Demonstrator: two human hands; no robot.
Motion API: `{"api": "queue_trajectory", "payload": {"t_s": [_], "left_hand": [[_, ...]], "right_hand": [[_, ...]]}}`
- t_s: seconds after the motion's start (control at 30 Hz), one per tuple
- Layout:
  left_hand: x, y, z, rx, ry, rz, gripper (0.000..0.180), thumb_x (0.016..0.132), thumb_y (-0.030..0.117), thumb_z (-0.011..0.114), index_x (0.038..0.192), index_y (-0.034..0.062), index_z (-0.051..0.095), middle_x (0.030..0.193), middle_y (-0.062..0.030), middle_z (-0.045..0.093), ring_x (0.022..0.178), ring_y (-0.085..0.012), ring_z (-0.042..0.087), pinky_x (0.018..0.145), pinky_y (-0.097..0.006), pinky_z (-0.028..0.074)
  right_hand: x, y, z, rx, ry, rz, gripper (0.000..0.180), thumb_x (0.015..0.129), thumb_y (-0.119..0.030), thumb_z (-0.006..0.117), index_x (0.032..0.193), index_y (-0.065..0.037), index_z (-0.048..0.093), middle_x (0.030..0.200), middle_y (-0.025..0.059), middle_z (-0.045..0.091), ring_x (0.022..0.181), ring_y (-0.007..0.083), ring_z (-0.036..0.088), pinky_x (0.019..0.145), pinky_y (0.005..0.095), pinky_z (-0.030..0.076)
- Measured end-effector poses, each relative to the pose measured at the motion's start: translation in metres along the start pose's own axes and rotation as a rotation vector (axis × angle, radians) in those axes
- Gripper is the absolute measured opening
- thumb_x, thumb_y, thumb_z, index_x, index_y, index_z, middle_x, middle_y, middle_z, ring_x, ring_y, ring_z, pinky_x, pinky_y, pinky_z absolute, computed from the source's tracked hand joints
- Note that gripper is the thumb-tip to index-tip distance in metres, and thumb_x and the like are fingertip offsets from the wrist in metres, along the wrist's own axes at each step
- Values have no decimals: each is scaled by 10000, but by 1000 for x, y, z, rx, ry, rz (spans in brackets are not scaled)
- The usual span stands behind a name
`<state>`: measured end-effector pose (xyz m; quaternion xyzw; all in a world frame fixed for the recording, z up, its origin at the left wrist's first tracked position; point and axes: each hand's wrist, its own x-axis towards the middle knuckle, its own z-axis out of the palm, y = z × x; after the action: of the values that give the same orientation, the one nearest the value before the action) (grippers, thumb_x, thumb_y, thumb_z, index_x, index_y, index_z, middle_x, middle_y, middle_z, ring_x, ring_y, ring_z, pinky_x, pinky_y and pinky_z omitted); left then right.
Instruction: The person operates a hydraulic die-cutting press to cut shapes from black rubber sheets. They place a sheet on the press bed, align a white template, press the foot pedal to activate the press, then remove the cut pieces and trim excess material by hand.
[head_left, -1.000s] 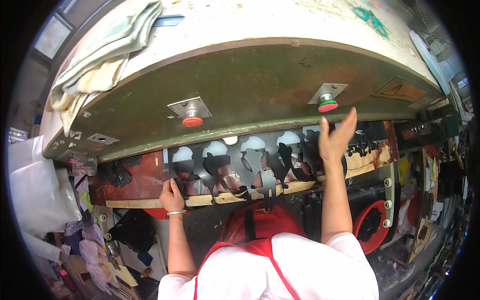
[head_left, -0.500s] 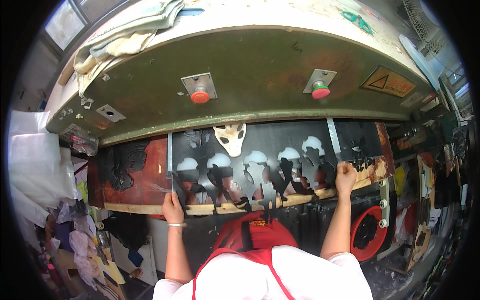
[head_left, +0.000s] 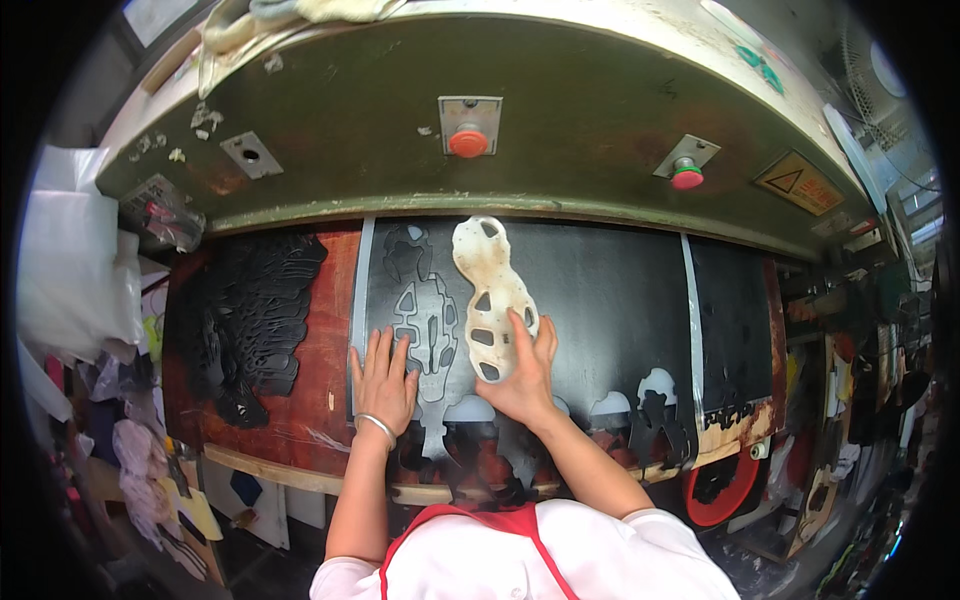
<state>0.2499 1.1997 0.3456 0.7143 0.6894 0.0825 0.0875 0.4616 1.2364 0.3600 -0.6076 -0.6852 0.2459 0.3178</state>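
Note:
A cream, shoe-sole-shaped cutting die (head_left: 497, 300) with several holes lies lengthwise on a black sheet (head_left: 590, 290). My right hand (head_left: 525, 375) grips its near end, thumb on one side and fingers on the other. To the left, my left hand (head_left: 387, 385) rests flat on the sheet with its fingers stretched out. Beside those fingers is a cut sole-shaped outline with slots (head_left: 432, 330), still lying within the sheet. Along the sheet's near edge hang ragged strips between cut-out gaps, some with pale rounded patches (head_left: 610, 403).
A green press beam (head_left: 560, 150) spans the far side, with a red button (head_left: 468, 142) and a green-ringed button (head_left: 687, 175). Black cut pieces (head_left: 270, 320) are heaped on the reddish board at left. A red basin (head_left: 722, 490) stands below right.
Both hands have left the sheet's side edges and moved inward. My right hand has taken hold of the die, now fully in sight; my left lies on the sheet.

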Motion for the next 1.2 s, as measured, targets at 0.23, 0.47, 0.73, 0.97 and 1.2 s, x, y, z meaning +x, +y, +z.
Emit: {"api": "queue_trajectory", "payload": {"t_s": [0.23,0.47,0.73,0.97,1.2], "left_hand": [[-34,2,2,-5,53,29,530,845,193,574,1349,81,455,1450,-154,362,1387,-321,272,1134,-558,141],[-42,4,5,11,51,38,533,846,179,570,1352,66,443,1444,-175,357,1387,-346,261,1130,-561,138],[-38,-11,-7,-315,150,54,495,849,75,576,1324,12,451,1369,-213,425,1296,-382,379,1092,-481,270],[-55,-49,-16,-482,455,-222,340,938,72,481,1261,-32,511,1175,-201,568,1076,-328,565,913,-379,442],[-50,-55,0,-705,228,-661,221,978,193,494,1073,19,591,717,-37,534,647,-141,497,630,-298,449]], "right_hand": [[-27,22,-57,1110,-8,293,1032,582,-9,833,1415,-82,228,1233,149,503,1090,237,552,924,339,466],[-53,32,-128,582,230,56,900,573,3,763,1345,-39,303,1246,164,466,1165,255,491,996,353,401],[-31,55,-78,-61,137,-60,912,508,-106,801,1316,-69,379,1303,199,411,1238,357,401,1038,408,356],[-6,77,-69,-101,118,-127,1032,565,-169,848,1422,-32,289,1378,252,347,1282,397,359,1057,454,343],[91,109,-103,198,506,106,606,919,-172,551,1434,0,281,1390,218,404,1260,322,440,992,408,400]]}}
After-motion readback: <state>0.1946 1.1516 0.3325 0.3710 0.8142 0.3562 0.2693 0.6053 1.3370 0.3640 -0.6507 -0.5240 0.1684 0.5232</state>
